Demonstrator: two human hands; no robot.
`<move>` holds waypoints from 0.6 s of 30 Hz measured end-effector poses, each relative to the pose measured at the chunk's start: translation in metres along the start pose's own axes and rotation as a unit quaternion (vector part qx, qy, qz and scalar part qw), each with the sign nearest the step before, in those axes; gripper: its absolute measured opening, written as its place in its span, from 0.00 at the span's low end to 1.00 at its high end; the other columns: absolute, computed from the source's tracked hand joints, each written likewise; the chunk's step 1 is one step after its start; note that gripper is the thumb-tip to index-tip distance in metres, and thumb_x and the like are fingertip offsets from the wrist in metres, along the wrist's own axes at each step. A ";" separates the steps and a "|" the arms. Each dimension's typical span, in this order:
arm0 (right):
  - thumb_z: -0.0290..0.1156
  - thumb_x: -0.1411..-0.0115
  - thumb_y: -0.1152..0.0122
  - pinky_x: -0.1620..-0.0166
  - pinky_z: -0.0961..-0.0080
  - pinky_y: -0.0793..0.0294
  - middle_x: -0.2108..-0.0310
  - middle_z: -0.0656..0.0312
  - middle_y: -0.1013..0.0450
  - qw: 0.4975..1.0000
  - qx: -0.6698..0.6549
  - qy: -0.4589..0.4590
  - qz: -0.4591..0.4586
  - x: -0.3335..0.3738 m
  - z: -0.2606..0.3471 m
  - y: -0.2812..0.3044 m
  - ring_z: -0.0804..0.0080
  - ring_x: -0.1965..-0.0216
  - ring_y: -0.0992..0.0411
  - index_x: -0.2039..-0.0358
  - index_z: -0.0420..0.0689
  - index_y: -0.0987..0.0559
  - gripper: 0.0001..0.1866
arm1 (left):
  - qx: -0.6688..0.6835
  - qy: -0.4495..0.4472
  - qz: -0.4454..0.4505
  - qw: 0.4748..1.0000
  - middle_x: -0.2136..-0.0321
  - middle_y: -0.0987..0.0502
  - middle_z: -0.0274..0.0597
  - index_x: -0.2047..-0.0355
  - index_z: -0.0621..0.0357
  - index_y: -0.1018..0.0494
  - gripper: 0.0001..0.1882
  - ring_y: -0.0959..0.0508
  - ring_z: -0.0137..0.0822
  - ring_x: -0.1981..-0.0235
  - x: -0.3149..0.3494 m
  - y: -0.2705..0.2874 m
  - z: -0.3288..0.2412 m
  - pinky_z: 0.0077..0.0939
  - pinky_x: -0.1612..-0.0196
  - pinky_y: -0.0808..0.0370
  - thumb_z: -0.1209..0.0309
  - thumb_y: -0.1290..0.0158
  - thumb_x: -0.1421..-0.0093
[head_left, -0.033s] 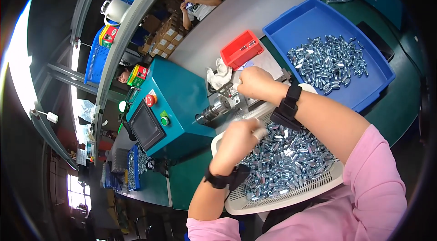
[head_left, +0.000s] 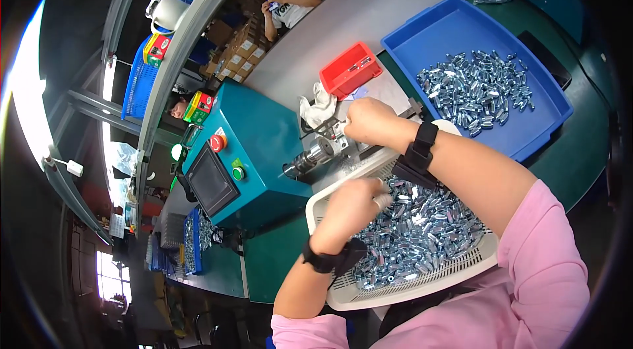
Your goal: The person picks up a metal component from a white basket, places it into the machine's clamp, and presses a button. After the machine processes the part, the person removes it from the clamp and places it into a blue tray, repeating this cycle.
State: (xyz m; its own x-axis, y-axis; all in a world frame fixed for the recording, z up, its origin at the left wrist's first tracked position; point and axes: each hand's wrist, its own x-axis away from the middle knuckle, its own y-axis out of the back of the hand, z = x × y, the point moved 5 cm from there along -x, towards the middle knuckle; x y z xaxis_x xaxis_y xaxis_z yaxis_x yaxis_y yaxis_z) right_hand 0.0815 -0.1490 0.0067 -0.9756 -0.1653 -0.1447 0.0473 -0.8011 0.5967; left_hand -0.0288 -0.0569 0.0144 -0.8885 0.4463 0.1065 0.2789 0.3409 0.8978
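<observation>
- Downward from the head view, the left hand (head_left: 354,207) hung over the near side of the machine, at the upper left of a white basket (head_left: 336,297), its fingers curled inward and blurred; whether it held a piece could not be told.
- The right hand (head_left: 369,121) was bent into a loose fist at the metal fixture (head_left: 351,146), just beside the spindle (head_left: 308,158); its fingertips were too hidden to tell what they gripped.
- Shiny metal pieces (head_left: 422,237) lay heaped in the basket, below and right of the left hand.
- The right forearm (head_left: 475,167) and its black wrist strap (head_left: 419,151) hid the basket's upper right part; the left strap (head_left: 323,256) covered some of its left edge.
- Past the right hand sat a red bin (head_left: 359,84) with a few pieces inside and a crumpled white cloth (head_left: 318,108).
- To the right, a blue tray (head_left: 435,29) held more pieces.
- A teal machine (head_left: 264,131) stood left of both hands.
</observation>
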 end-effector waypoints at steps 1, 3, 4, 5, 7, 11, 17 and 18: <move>0.32 0.56 0.47 0.65 0.62 0.27 0.80 0.47 0.27 0.999 0.008 -0.003 0.048 0.002 0.004 -0.003 0.55 0.75 0.26 0.78 0.37 0.22 0.10 | -0.073 -0.017 0.014 0.997 0.74 0.26 0.46 0.72 0.58 0.24 0.09 0.25 0.46 0.71 0.001 -0.017 0.006 0.35 0.68 0.28 0.70 0.42 0.54; 0.31 0.56 0.47 0.66 0.62 0.27 0.81 0.46 0.27 0.995 0.020 -0.006 0.099 0.006 0.009 -0.009 0.56 0.77 0.26 0.79 0.37 0.22 0.11 | -0.143 -0.031 0.026 0.989 0.74 0.27 0.46 0.72 0.56 0.24 0.08 0.25 0.49 0.70 0.002 -0.032 0.012 0.38 0.67 0.28 0.70 0.42 0.55; 0.31 0.56 0.47 0.68 0.63 0.27 0.82 0.47 0.28 0.994 0.010 -0.003 0.106 0.009 0.011 -0.013 0.57 0.79 0.26 0.80 0.37 0.23 0.10 | -0.135 -0.031 0.030 0.990 0.74 0.26 0.47 0.73 0.58 0.25 0.08 0.25 0.49 0.69 0.001 -0.032 0.011 0.38 0.66 0.28 0.70 0.42 0.55; 0.30 0.56 0.48 0.70 0.63 0.27 0.84 0.47 0.29 0.994 0.000 0.000 0.113 0.012 0.013 -0.016 0.58 0.81 0.27 0.81 0.36 0.23 0.10 | -0.127 -0.030 0.034 0.991 0.73 0.26 0.48 0.73 0.59 0.25 0.09 0.25 0.49 0.69 0.000 -0.033 0.010 0.38 0.65 0.29 0.70 0.42 0.55; 0.30 0.56 0.49 0.72 0.64 0.27 0.85 0.47 0.29 0.992 -0.007 0.005 0.123 0.017 0.017 -0.022 0.59 0.84 0.28 0.81 0.36 0.23 0.10 | -0.115 -0.027 0.034 0.992 0.73 0.26 0.49 0.73 0.61 0.25 0.09 0.25 0.49 0.68 0.001 -0.034 0.012 0.38 0.64 0.29 0.70 0.42 0.54; 0.28 0.55 0.50 0.72 0.67 0.26 0.86 0.52 0.28 0.987 -0.077 -0.021 0.141 0.023 0.016 -0.029 0.60 0.82 0.26 0.83 0.37 0.23 0.10 | -0.115 -0.055 0.024 0.992 0.74 0.25 0.50 0.74 0.62 0.27 0.09 0.25 0.49 0.68 0.003 -0.035 0.016 0.38 0.64 0.29 0.71 0.42 0.54; 0.24 0.54 0.51 0.79 0.69 0.31 0.89 0.56 0.32 0.976 -0.148 -0.032 0.154 0.023 0.007 -0.037 0.68 0.88 0.30 0.83 0.36 0.26 0.07 | -0.031 -0.046 0.020 0.998 0.76 0.25 0.49 0.73 0.65 0.29 0.09 0.25 0.49 0.69 0.006 -0.029 0.014 0.38 0.65 0.29 0.73 0.43 0.54; 0.23 0.53 0.51 0.82 0.70 0.32 0.89 0.58 0.33 0.973 -0.166 -0.033 0.156 0.023 0.008 -0.037 0.70 0.89 0.32 0.82 0.35 0.27 0.06 | -0.025 -0.054 0.019 0.998 0.76 0.25 0.49 0.73 0.65 0.29 0.09 0.24 0.49 0.70 0.007 -0.027 0.013 0.38 0.66 0.29 0.73 0.44 0.54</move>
State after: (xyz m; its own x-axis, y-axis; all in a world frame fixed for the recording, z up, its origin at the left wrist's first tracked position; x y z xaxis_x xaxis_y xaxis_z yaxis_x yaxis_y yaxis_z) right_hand 0.0556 -0.1187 -0.0122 -0.9138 -0.4017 0.0607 0.3995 -0.8613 0.3140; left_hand -0.0376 -0.0526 -0.0146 -0.8323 0.5457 0.0975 0.2919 0.2819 0.9140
